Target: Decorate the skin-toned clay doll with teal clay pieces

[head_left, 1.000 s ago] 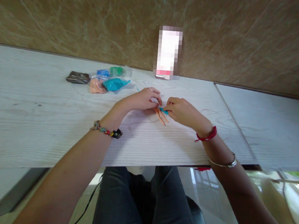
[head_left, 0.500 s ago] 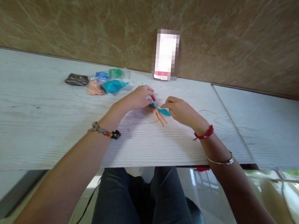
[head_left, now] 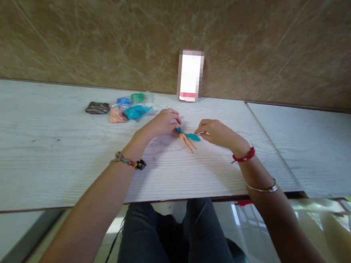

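A small clay figure [head_left: 187,138] lies on the white wooden table [head_left: 42,146], with a teal strip across two thin orange strands. My left hand [head_left: 161,123] rests curled at the figure's left end, fingertips pinching the teal clay there. Just to the figure's right is my right hand [head_left: 216,133], whose thumb and forefinger pinch the teal strip's right tip. Both wrists wear bracelets.
Several small bags of clay [head_left: 125,109] in brown, peach, blue, green and teal lie at the back left of the hands. A blurred upright phone [head_left: 190,76] leans on the brown stone wall. A second table panel [head_left: 313,141] adjoins on the right. My knees show below the edge.
The view has tilted so the table sits lower in frame. The hands have drawn slightly apart, and more of the teal strip shows between them.
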A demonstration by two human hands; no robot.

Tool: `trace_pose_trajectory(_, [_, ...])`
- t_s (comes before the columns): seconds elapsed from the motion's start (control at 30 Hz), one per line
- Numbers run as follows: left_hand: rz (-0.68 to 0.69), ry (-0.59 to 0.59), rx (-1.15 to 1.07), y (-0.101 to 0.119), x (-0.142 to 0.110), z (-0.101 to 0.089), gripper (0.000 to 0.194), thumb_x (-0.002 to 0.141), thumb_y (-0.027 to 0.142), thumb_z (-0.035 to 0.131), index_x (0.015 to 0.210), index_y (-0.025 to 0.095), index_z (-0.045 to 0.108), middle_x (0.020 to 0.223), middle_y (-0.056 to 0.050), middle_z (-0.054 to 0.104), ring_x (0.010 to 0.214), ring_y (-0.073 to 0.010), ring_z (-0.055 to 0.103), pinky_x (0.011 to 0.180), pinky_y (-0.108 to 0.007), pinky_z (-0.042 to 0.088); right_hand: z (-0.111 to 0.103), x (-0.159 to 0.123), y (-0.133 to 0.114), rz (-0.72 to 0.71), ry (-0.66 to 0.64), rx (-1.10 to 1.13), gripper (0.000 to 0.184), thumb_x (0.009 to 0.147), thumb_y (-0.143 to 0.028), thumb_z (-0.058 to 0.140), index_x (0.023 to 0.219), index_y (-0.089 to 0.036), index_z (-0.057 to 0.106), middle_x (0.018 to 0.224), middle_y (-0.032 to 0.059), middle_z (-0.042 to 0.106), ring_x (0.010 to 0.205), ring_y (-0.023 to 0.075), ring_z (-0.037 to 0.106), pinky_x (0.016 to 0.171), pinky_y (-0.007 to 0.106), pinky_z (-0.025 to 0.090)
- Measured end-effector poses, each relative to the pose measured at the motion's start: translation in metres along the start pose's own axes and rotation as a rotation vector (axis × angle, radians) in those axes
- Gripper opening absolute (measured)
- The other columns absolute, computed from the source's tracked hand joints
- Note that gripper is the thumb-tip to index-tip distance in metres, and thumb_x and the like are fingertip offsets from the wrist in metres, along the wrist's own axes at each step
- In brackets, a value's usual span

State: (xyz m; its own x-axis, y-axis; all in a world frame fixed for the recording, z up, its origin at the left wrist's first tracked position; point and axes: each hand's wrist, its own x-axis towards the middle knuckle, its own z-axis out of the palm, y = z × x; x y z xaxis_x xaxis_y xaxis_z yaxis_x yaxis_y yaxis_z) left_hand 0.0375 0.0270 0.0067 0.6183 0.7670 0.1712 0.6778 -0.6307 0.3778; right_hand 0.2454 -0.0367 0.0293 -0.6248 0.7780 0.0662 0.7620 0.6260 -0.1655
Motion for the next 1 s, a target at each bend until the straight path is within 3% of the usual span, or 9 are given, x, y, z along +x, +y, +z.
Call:
trace_pose_trajectory(0.13, [-0.026, 0.049, 0.014, -0.005, 0.000, 0.001, 0.018, 0.075, 0.013, 0.052, 0.083, 0.015, 0.067, 0.102, -0.006, 0.062, 0.105, -0.0184, 0.054, 0.096, -0.031, 0.041, -0.001, 0.000, 0.003, 0.004, -0.062, -0.005, 0.029, 0.077, -0.006, 0.046, 0.088, -0.015, 0.071, 0.086, 0.0072, 0.066, 0.076, 0.0141, 0.056, 0.072, 0.025, 0.041])
trace_pose_trajectory(0.3, [-0.037, 0.131, 0.063, -0.010, -0.001, -0.001, 0.023, 0.077, 0.010, 0.044, 0.084, 0.016, 0.065, 0.107, -0.007, 0.062, 0.106, -0.0179, 0.054, 0.097, -0.032, 0.040, -0.002, 0.000, 0.000, 0.023, 0.096, 0.012, 0.026, 0.081, -0.010, 0.047, 0.095, -0.014, 0.069, 0.088, 0.0077, 0.065, 0.079, 0.0140, 0.056, 0.073, 0.026, 0.041])
trace_pose_trajectory(0.4, [-0.031, 0.156, 0.107, -0.012, -0.002, -0.001, 0.023, 0.078, 0.010, 0.043, 0.085, 0.014, 0.065, 0.106, -0.009, 0.062, 0.104, -0.0189, 0.055, 0.097, -0.033, 0.040, 0.002, 0.001, -0.002, -0.077, 0.007, 0.004, 0.027, 0.084, -0.012, 0.046, 0.094, -0.016, 0.070, 0.088, 0.0074, 0.064, 0.077, 0.0129, 0.055, 0.072, 0.025, 0.040])
trace_pose_trajectory(0.53, [0.010, 0.167, 0.183, -0.016, -0.003, 0.002, 0.025, 0.078, 0.009, 0.042, 0.085, 0.014, 0.065, 0.102, -0.008, 0.064, 0.100, -0.0195, 0.055, 0.095, -0.034, 0.041, 0.007, 0.003, -0.002, -0.108, -0.052, -0.032, 0.027, 0.084, -0.011, 0.045, 0.090, -0.015, 0.071, 0.090, 0.0081, 0.063, 0.078, 0.0134, 0.055, 0.072, 0.026, 0.040])
trace_pose_trajectory(0.77, [0.030, 0.153, 0.240, -0.015, -0.006, 0.002, 0.027, 0.079, 0.008, 0.039, 0.085, 0.014, 0.065, 0.101, -0.009, 0.064, 0.099, -0.0203, 0.055, 0.092, -0.034, 0.043, 0.014, 0.009, -0.012, -0.037, 0.138, -0.021, 0.034, 0.087, -0.010, 0.040, 0.110, -0.015, 0.064, 0.098, 0.0113, 0.061, 0.085, 0.0146, 0.054, 0.072, 0.026, 0.040])
trace_pose_trajectory(1.0, [0.012, 0.110, 0.245, -0.017, -0.005, 0.003, 0.026, 0.079, 0.010, 0.040, 0.085, 0.012, 0.065, 0.100, -0.011, 0.065, 0.099, -0.0210, 0.056, 0.093, -0.036, 0.042, 0.029, 0.018, -0.018, -0.065, 0.080, -0.054, 0.033, 0.090, -0.014, 0.039, 0.109, -0.021, 0.065, 0.098, 0.0086, 0.058, 0.074, 0.0111, 0.049, 0.066, 0.024, 0.037])
